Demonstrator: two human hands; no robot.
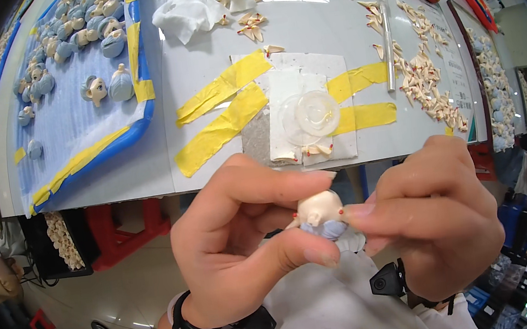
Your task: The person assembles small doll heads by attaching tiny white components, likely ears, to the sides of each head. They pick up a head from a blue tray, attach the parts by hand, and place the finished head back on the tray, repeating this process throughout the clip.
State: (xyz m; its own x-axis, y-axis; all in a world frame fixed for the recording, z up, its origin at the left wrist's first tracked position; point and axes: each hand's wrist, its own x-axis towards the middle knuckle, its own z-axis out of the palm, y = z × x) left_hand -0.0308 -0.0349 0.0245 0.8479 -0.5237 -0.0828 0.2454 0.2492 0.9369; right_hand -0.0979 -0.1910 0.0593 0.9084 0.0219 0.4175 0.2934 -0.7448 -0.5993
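Between the thumb and fingers of my left hand [226, 231] is a small doll head [320, 205], held just off the table's near edge. It is cream with blue-grey hair on its lower side, and a red dot shows at each side. My right hand [437, 215] is closed, its thumb and finger pinching at the head's right side over a small red-tipped ear piece [342, 211]. Most of that piece is hidden by the fingertips. Past my hands, a clear round dish [315, 115] sits on a white board [348, 144], with several cream red-tipped pieces [318, 150] by it.
At left, a blue-rimmed tray [139, 55] holds several blue-haired doll heads [120, 83]. Yellow tape [221, 87] fixes the board. Loose cream pieces [424, 79] lie at right beside a metal rod [387, 44]. Crumpled white tissue [186, 13] lies at the back. A red stool [123, 231] stands below.
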